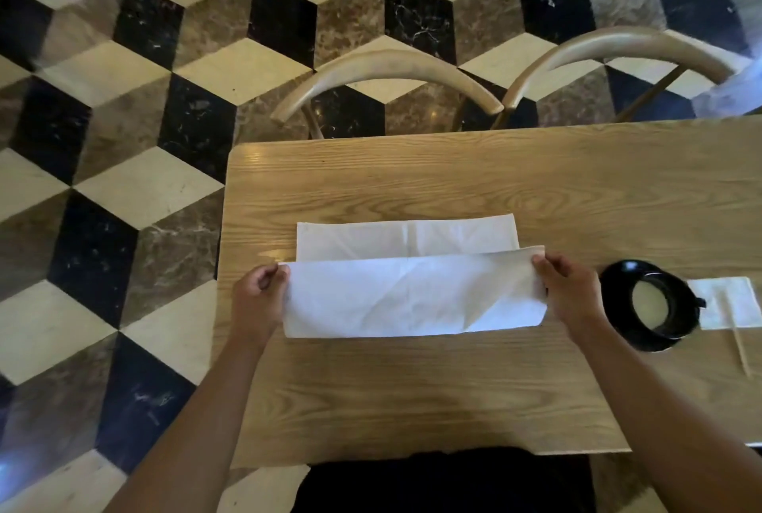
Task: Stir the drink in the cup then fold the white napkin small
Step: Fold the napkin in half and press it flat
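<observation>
Cube-patterned marble flooring in black, cream and brown is stretching out behind a light wooden table, with two curved wooden chair backs tucked along its far edge. At the table's middle, the white napkin is lying partly folded, its near layer being lifted over the far layer. Left hand is pinching the napkin's left corner between curled fingers and thumb, while right hand is pinching the right corner the same way. Just right of that hand, the black cup is sitting with a pale drink inside, beside a small folded white napkin and a thin wooden stirrer.
</observation>
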`<action>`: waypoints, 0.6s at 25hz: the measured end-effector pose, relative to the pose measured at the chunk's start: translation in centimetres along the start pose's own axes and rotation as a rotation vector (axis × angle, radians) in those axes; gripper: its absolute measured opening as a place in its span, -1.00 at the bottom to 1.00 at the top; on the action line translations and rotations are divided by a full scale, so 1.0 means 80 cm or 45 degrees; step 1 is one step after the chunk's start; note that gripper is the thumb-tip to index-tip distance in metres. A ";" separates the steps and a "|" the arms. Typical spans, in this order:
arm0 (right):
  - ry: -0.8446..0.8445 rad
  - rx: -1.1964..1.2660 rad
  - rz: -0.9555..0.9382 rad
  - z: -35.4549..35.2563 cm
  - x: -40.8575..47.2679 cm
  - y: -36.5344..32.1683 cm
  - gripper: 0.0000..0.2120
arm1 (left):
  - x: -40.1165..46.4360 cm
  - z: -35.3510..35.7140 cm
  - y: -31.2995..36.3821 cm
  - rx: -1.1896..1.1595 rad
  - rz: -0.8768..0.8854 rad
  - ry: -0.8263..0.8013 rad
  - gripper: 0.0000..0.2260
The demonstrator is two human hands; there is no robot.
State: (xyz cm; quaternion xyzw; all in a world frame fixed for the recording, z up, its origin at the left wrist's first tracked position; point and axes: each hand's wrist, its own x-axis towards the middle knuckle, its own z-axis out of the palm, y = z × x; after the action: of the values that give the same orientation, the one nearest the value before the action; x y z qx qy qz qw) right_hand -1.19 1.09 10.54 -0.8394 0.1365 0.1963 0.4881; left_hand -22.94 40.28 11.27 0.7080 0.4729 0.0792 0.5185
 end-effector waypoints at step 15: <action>0.174 -0.236 0.132 0.050 0.086 -0.024 -0.78 | 0.115 0.045 -0.005 0.208 -0.025 0.053 -0.78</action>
State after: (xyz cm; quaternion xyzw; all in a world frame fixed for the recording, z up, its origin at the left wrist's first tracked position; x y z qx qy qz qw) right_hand 4.93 5.26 7.01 -0.8841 0.1938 0.1755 0.3872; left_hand -16.06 44.81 5.85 0.7415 0.4954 0.0500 0.4497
